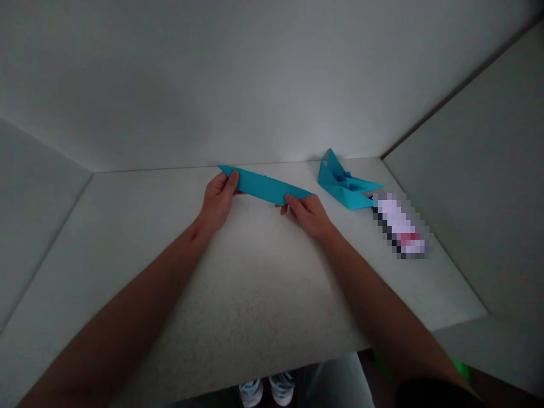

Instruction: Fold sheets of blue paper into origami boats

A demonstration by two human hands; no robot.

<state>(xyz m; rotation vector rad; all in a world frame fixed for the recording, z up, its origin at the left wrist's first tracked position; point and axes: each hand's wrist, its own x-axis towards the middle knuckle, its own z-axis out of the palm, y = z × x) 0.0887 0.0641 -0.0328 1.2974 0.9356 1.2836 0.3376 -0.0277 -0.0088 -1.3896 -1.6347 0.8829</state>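
A long strip of folded blue paper point(263, 187) is stretched between my two hands above the white surface, its left end pointed and a little higher than its right. My left hand point(220, 198) grips it near the left end, thumb on the front face and fingers behind. At the lower right end my right hand point(306, 212) pinches it, thumb in front; some fingertips show below the edge. To the right of that hand, apart from it, sits a folded blue paper boat point(346, 190) with upright points.
A pixelated phone-like object point(400, 224) lies to the right, by the boat's tip. White walls stand behind the table point(255, 294) and at both sides. The table's front edge is near my body, with shoes point(267, 390) below it.
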